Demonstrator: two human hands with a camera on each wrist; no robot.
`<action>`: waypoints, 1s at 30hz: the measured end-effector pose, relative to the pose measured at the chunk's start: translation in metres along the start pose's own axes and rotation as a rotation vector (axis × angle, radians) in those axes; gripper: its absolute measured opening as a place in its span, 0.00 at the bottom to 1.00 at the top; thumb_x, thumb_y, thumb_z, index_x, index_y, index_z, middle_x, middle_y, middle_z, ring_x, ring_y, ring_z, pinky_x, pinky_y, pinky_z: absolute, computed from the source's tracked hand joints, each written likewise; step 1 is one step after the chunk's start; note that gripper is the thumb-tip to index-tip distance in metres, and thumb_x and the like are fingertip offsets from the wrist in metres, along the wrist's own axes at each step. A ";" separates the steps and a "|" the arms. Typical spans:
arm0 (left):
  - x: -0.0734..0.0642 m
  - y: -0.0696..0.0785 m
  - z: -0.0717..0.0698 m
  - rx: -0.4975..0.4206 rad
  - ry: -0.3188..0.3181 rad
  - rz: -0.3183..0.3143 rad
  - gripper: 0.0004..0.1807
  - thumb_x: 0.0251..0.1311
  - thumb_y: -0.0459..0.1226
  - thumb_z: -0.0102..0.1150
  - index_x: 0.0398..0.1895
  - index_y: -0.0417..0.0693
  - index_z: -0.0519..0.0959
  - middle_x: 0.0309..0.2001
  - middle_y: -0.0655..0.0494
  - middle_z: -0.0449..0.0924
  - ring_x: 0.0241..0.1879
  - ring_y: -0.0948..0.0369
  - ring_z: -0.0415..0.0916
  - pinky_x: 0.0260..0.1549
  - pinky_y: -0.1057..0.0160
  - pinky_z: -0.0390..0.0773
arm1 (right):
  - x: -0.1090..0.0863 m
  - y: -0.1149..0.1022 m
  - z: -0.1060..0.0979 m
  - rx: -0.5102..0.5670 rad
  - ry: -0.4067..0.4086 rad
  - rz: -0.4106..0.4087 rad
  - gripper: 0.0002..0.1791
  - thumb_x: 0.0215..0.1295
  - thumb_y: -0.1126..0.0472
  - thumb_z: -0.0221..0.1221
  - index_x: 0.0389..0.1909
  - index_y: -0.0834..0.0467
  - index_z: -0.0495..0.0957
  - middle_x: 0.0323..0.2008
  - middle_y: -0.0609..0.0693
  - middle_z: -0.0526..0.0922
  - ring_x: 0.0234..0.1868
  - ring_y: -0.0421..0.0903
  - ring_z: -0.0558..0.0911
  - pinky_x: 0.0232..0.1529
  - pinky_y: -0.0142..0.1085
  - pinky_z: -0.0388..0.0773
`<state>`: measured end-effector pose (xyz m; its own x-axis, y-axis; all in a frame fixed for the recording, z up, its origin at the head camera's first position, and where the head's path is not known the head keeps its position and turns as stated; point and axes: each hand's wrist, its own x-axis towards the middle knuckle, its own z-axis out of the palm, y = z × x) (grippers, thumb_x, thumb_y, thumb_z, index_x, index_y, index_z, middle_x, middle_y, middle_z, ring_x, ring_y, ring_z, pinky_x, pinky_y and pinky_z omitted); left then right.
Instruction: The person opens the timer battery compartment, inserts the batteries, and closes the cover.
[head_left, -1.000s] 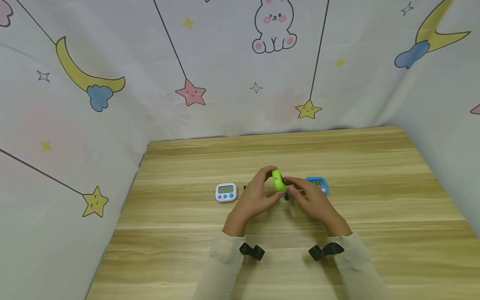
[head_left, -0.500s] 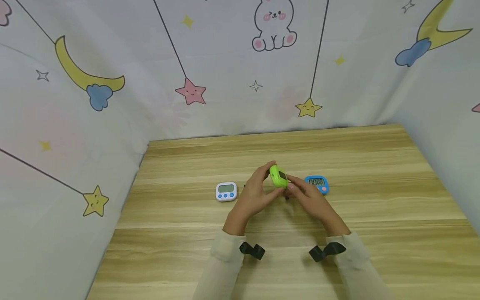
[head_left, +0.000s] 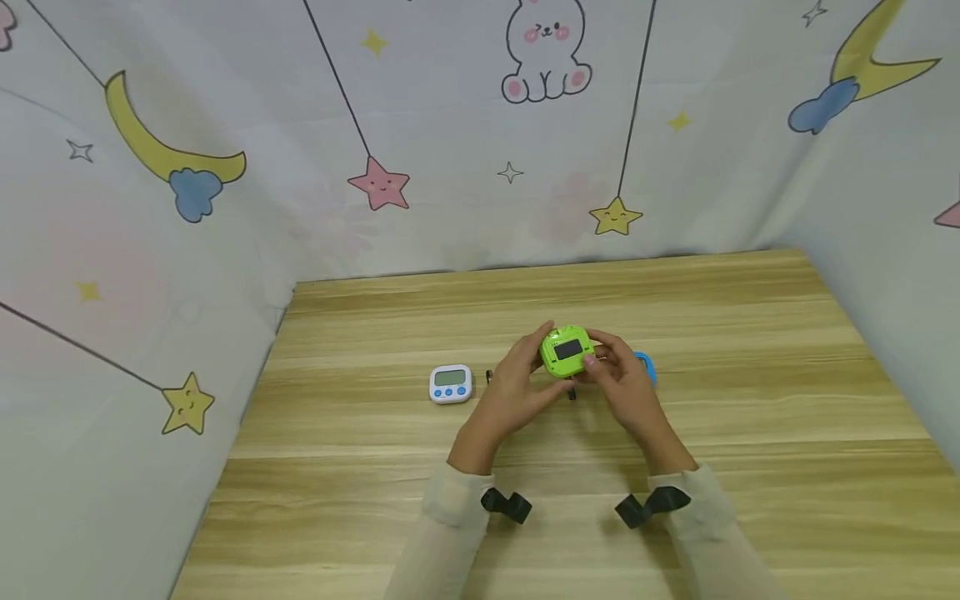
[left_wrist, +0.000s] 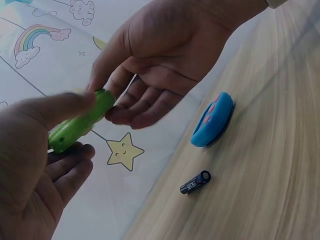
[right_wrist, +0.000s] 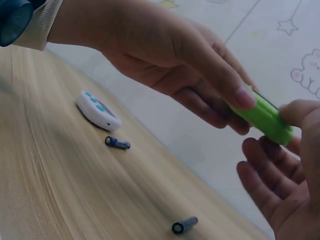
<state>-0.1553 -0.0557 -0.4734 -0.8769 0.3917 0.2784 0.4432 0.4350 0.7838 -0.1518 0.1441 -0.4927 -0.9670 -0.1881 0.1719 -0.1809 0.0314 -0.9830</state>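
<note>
Both hands hold a rounded lime-green timer (head_left: 567, 351) up over the table, its face with a dark rectangle turned toward the head camera. My left hand (head_left: 512, 392) grips the left edge, with the thumb low and the fingers behind. At the right edge my right hand (head_left: 628, 392) pinches it, thumb on the face. A dark AA-type battery (left_wrist: 195, 182) lies on the table beneath the hands, and a second battery (right_wrist: 117, 143) lies by the white timer (head_left: 451, 384). Partly hidden behind the right hand is a blue timer (head_left: 647, 367).
The wood-grain table (head_left: 360, 492) runs back to a white cloth backdrop (head_left: 450, 100) printed with stars, moons and a bunny. Similar cloth hangs at both sides. Each sleeved wrist carries a small black camera mount (head_left: 507, 505).
The green timer has turned from edge-on to showing its face with the dark rectangle. My right fingers have shifted up around its right edge and now cover more of the blue timer.
</note>
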 end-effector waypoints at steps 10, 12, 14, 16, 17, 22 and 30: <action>-0.001 0.003 -0.003 -0.187 -0.025 -0.042 0.29 0.71 0.48 0.52 0.74 0.60 0.60 0.56 0.49 0.78 0.50 0.62 0.80 0.46 0.68 0.79 | 0.000 -0.007 -0.003 0.050 0.150 -0.025 0.20 0.71 0.58 0.57 0.58 0.64 0.74 0.47 0.55 0.78 0.43 0.46 0.80 0.41 0.33 0.82; -0.002 0.003 -0.003 -0.196 -0.036 -0.048 0.28 0.72 0.48 0.51 0.73 0.62 0.61 0.51 0.49 0.81 0.46 0.63 0.82 0.44 0.67 0.80 | -0.001 -0.009 -0.004 0.015 0.149 -0.029 0.19 0.71 0.57 0.58 0.57 0.62 0.76 0.47 0.54 0.78 0.43 0.46 0.79 0.39 0.30 0.80; -0.002 0.004 -0.002 -0.204 -0.054 -0.054 0.28 0.71 0.49 0.51 0.73 0.63 0.62 0.48 0.49 0.83 0.42 0.65 0.83 0.41 0.67 0.81 | -0.003 -0.011 -0.004 -0.013 0.139 -0.032 0.18 0.71 0.57 0.58 0.56 0.61 0.77 0.48 0.53 0.79 0.43 0.45 0.78 0.39 0.28 0.79; -0.002 0.004 -0.001 -0.215 -0.075 -0.058 0.28 0.71 0.48 0.52 0.72 0.60 0.63 0.46 0.51 0.84 0.39 0.66 0.83 0.38 0.67 0.82 | -0.004 -0.013 -0.003 -0.044 0.129 -0.043 0.17 0.71 0.58 0.57 0.56 0.61 0.77 0.47 0.53 0.79 0.43 0.44 0.78 0.39 0.27 0.78; -0.002 0.005 -0.001 -0.224 -0.083 -0.061 0.28 0.70 0.48 0.53 0.71 0.59 0.63 0.45 0.51 0.85 0.38 0.67 0.84 0.37 0.67 0.82 | -0.005 -0.015 -0.003 -0.055 0.126 -0.050 0.16 0.71 0.58 0.57 0.56 0.61 0.78 0.47 0.54 0.79 0.43 0.43 0.78 0.39 0.27 0.78; -0.002 0.006 0.001 -0.268 -0.082 -0.067 0.26 0.70 0.45 0.55 0.68 0.52 0.63 0.45 0.49 0.84 0.38 0.66 0.83 0.35 0.66 0.82 | -0.005 -0.019 -0.002 -0.083 0.109 -0.091 0.15 0.72 0.61 0.55 0.56 0.62 0.77 0.47 0.56 0.79 0.44 0.43 0.79 0.42 0.28 0.78; -0.001 0.001 0.000 -0.297 -0.008 -0.046 0.24 0.71 0.43 0.53 0.66 0.49 0.61 0.49 0.48 0.82 0.40 0.64 0.84 0.36 0.65 0.83 | -0.004 -0.012 -0.002 -0.392 0.028 -0.052 0.14 0.73 0.50 0.55 0.47 0.56 0.75 0.34 0.51 0.79 0.32 0.47 0.76 0.30 0.34 0.75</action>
<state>-0.1542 -0.0551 -0.4730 -0.8928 0.3840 0.2354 0.3281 0.1966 0.9240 -0.1461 0.1468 -0.4814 -0.9584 -0.1722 0.2278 -0.2790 0.3957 -0.8750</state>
